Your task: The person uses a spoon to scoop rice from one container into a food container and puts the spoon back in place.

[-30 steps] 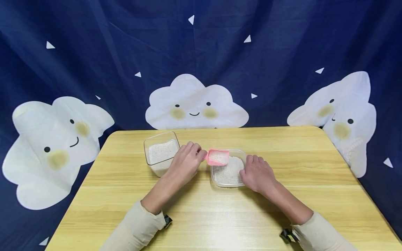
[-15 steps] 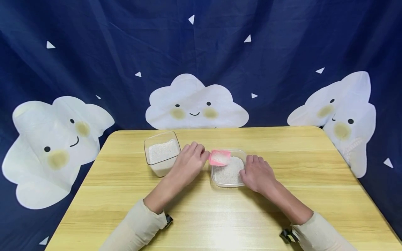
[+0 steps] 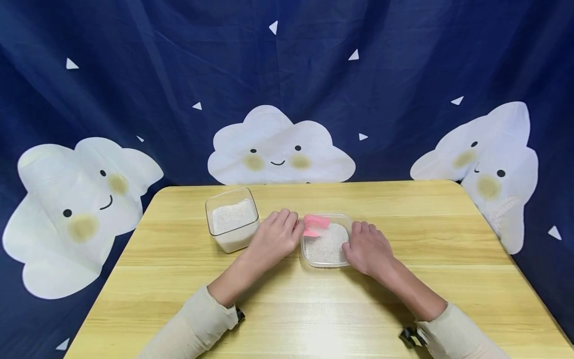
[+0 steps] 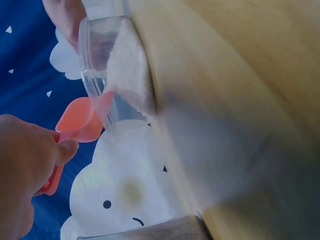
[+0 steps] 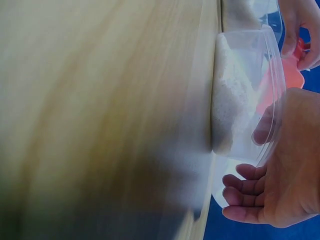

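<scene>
My left hand [image 3: 277, 234] pinches the handle of a pink scoop [image 4: 82, 120]. The scoop is tipped over the rim of a clear plastic container [image 3: 325, 264] that holds white rice [image 3: 329, 244]. In the head view the scoop's underside faces up and the grains near its lip look blurred. My right hand [image 3: 368, 249] grips the container's right wall, with the thumb [image 5: 265, 127] inside and the fingers curled outside. A taller clear bin [image 3: 233, 239], partly filled with rice, stands left of my left hand.
Both containers stand on a light wood table [image 3: 287, 309]. A dark blue curtain [image 3: 385, 89] printed with clouds hangs right behind the table's far edge. The bin's right side is close to my left wrist.
My left hand has moved slightly right and rolled the scoop from level, with rice in it, to tipped over the container. My right hand and both containers have stayed in place.
</scene>
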The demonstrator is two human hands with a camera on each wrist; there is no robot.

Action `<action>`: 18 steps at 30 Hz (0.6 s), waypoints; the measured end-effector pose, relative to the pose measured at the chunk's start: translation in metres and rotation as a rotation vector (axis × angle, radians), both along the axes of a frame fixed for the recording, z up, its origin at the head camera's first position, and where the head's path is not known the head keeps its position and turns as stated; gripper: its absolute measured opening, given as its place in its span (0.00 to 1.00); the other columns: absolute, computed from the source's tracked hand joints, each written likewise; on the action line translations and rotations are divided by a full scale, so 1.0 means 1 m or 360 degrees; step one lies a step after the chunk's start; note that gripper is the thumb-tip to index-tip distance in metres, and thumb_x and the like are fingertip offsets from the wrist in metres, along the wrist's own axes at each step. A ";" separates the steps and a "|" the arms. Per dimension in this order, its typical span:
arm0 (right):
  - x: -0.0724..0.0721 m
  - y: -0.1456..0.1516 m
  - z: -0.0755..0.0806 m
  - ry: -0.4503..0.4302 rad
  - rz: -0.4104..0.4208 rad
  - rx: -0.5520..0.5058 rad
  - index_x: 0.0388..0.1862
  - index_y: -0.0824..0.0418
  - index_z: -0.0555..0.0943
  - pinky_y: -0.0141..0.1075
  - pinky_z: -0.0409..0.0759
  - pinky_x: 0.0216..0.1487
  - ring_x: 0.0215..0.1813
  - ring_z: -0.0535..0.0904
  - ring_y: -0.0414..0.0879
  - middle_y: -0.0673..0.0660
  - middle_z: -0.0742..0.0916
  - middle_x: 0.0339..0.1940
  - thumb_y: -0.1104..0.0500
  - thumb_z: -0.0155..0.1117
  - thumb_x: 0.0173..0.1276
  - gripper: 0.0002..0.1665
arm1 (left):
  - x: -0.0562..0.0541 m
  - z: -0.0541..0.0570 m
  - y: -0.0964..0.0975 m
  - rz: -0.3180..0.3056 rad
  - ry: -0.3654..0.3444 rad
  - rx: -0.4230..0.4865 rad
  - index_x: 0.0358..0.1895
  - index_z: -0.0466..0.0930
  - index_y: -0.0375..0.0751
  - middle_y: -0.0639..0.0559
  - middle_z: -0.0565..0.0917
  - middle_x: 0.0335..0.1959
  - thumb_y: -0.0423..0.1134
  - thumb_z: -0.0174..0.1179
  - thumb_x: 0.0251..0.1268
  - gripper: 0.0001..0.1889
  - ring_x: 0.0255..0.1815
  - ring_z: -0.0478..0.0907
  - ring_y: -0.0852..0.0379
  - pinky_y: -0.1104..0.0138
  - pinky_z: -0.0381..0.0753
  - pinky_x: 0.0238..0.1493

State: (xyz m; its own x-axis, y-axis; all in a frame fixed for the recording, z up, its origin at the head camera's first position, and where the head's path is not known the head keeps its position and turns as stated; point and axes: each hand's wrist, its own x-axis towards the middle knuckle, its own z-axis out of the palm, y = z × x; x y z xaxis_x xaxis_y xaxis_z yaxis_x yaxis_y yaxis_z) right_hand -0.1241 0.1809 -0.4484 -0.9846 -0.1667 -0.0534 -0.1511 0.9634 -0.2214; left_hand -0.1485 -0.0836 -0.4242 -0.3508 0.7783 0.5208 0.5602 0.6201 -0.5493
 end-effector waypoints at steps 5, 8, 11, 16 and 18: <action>0.000 0.000 0.001 0.0001 0.0002 -0.0002 0.41 0.69 0.70 0.49 0.73 0.45 0.39 0.71 0.56 0.61 0.73 0.34 0.55 0.47 0.70 0.17 | 0.000 -0.002 0.000 -0.0052 0.0122 -0.0035 0.45 0.87 0.43 0.50 0.85 0.37 0.31 0.46 0.79 0.16 0.34 0.78 0.54 0.69 0.78 0.34; 0.000 0.000 0.000 0.0003 0.0002 -0.0003 0.41 0.69 0.70 0.50 0.73 0.46 0.40 0.71 0.57 0.61 0.74 0.34 0.54 0.47 0.70 0.17 | 0.000 0.000 -0.002 -0.0054 0.0142 -0.0070 0.47 0.87 0.42 0.49 0.86 0.39 0.30 0.44 0.80 0.17 0.35 0.80 0.54 0.68 0.81 0.36; 0.000 0.000 -0.001 0.0002 0.0004 -0.0005 0.42 0.69 0.70 0.50 0.73 0.45 0.40 0.71 0.57 0.61 0.74 0.35 0.54 0.47 0.70 0.17 | 0.000 0.003 -0.004 -0.0055 0.0147 -0.0101 0.49 0.86 0.41 0.48 0.87 0.41 0.31 0.44 0.81 0.17 0.38 0.82 0.53 0.68 0.84 0.39; -0.001 0.001 -0.002 -0.0008 0.0004 -0.0004 0.42 0.70 0.70 0.50 0.73 0.45 0.40 0.71 0.57 0.62 0.74 0.35 0.54 0.47 0.70 0.18 | -0.001 0.008 -0.009 -0.0067 0.0141 -0.0076 0.50 0.86 0.40 0.47 0.87 0.42 0.33 0.46 0.81 0.15 0.39 0.82 0.52 0.66 0.84 0.40; -0.001 0.001 -0.002 -0.0016 0.0003 -0.0001 0.42 0.70 0.70 0.51 0.73 0.46 0.40 0.71 0.57 0.62 0.74 0.36 0.54 0.47 0.70 0.18 | -0.002 0.010 -0.013 -0.0059 0.0137 -0.0048 0.49 0.86 0.40 0.47 0.87 0.42 0.33 0.46 0.81 0.15 0.39 0.82 0.51 0.66 0.84 0.40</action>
State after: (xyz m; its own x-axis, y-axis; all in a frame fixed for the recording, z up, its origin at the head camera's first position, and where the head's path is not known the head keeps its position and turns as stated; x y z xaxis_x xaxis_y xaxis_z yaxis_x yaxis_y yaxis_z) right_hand -0.1256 0.1819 -0.4502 -0.9836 -0.1688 -0.0633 -0.1509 0.9630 -0.2233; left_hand -0.1504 -0.0962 -0.4147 -0.2765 0.8057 0.5238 0.5324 0.5822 -0.6144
